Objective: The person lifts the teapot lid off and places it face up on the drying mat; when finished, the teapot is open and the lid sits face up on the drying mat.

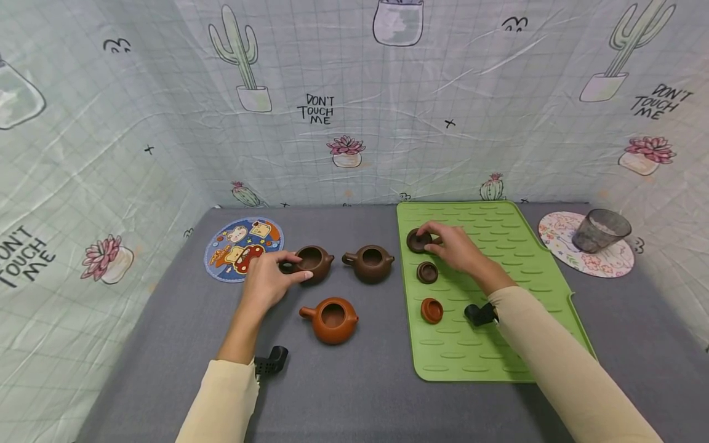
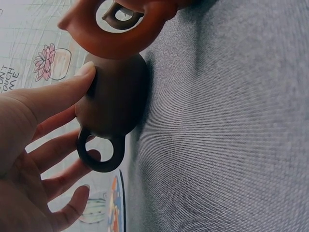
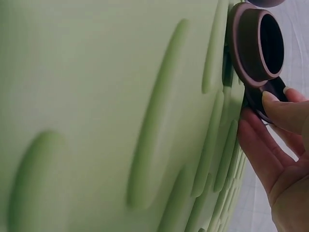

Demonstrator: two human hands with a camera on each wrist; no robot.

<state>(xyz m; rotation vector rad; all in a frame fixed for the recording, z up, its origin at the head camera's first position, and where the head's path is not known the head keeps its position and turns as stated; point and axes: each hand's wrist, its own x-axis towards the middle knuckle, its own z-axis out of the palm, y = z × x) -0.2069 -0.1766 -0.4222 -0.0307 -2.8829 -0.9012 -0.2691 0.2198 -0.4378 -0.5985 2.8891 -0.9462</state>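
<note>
On the left, a dark brown clay teapot [image 1: 316, 274] without a lid sits on the grey cloth. My left hand [image 1: 268, 278] holds it by the body, thumb on the near side and fingers on the far side; its ring handle [image 2: 103, 166] points toward the palm. Over the green mat, my right hand [image 1: 455, 247] pinches the edge of a dark teapot lid [image 1: 414, 240]. From the right wrist, that lid [image 3: 277, 89] is partly hidden behind another brown lid [image 3: 244, 43]. Nearer me on the mat lie this brown lid [image 1: 427, 272] and an orange-brown lid [image 1: 432, 311].
A second brown teapot [image 1: 373, 264] and an orange-brown teapot [image 1: 335, 321] stand open-topped between the hands. A blue patterned round mat [image 1: 216, 249] lies at back left. On a floral round mat [image 1: 559, 231] at right stands a grey cup [image 1: 600, 231]. The green mat [image 1: 498, 215] has raised ridges.
</note>
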